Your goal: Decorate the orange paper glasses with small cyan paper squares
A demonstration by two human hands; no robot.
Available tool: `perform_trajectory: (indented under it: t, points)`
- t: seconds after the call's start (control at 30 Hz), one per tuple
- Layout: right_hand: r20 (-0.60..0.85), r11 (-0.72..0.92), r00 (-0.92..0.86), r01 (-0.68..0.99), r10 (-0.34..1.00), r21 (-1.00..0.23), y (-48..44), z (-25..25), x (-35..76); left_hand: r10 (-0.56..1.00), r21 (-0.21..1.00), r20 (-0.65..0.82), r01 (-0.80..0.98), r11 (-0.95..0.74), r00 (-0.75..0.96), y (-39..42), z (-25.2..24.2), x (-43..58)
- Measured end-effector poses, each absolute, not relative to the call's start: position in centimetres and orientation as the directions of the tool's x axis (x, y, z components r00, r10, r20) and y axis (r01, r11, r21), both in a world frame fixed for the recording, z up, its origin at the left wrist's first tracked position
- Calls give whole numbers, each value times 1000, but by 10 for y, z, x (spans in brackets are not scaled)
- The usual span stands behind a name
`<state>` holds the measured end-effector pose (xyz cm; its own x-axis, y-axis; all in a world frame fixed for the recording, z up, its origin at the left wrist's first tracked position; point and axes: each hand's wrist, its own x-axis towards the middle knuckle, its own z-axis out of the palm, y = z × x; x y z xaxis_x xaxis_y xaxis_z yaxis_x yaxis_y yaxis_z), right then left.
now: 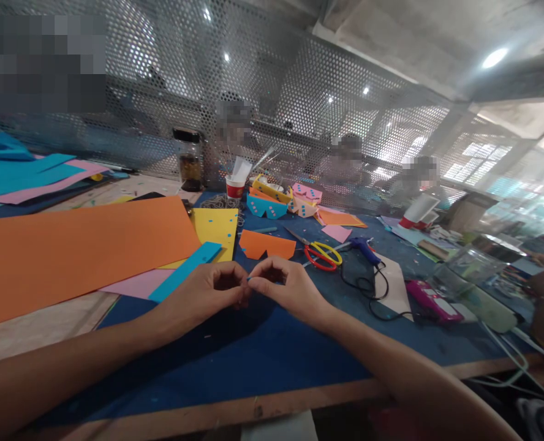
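Note:
My left hand and my right hand meet fingertip to fingertip over the dark blue mat. Both are pinched shut on a tiny blue piece between them, too small to name. Just behind my hands lies an orange cut-out shape. A blue paper strip lies beside my left hand.
A large orange sheet and a yellow sheet lie to the left. Scissors, a blue glue gun with black cord and a pink stapler-like tool lie right. Paper shapes, a cup and a jar stand by the mesh wall. People sit behind it.

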<state>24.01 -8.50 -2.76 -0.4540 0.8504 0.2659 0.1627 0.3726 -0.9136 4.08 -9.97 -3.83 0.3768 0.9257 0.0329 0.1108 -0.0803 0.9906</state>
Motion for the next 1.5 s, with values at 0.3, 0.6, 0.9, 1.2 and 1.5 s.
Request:
perform_trajectory:
  t: [0.3,0.6,0.9,1.2,1.5]
  points:
    - [250,348,-453,148,856,-925,-86,-27,240,928,989,44,115,-93,370,-100,-41,40]
    - [221,304,-466,110,857,-946,-84,-26,241,930,993,12,105,-54,367,-101,-36,42]
    - [210,266,-494,45,844,-963,-84,-27,242,937,987,40,131,-91,348,-103,-31,44]
    - [193,261,-473,82,860,-962,-84,-23,241,943,981,32,170,-93,331,-102,-32,44]
    - [213,265,-470,47,857,-963,-84,-23,241,938,982,53,154,-111,342,-105,-28,45]
